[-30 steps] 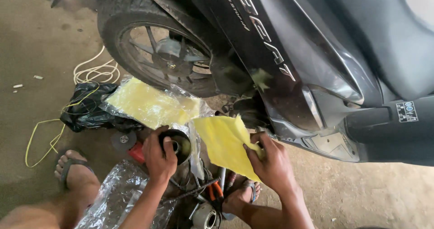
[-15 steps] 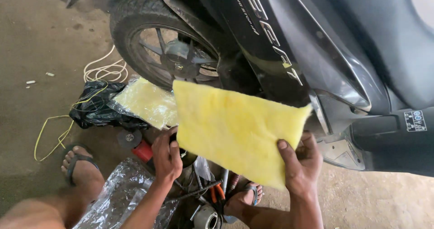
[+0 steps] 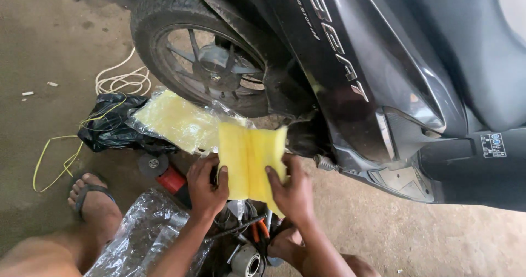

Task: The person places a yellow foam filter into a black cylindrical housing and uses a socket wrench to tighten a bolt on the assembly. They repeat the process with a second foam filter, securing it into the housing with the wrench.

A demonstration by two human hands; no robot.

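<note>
- My left hand (image 3: pixel 207 185) and right hand (image 3: pixel 291 188) both grip one yellow foam sheet (image 3: pixel 251 157).
- One more bagged yellow sheet (image 3: pixel 178 121) lies beyond my left hand.
- One scooter wheel (image 3: pixel 200 47) stands further ahead.

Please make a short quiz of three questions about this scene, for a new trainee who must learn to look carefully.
1. True or false: both hands grip the folded yellow sheet.
2. What lies on the floor under the rear wheel? A) a red bucket B) a clear bag with yellow sheets C) a helmet
3. On which side of the picture is the foot in a sandal?

Key:
1. True: the left hand and the right hand each pinch its lower edge.
2. B
3. On the left, near the yellow wire.
</note>
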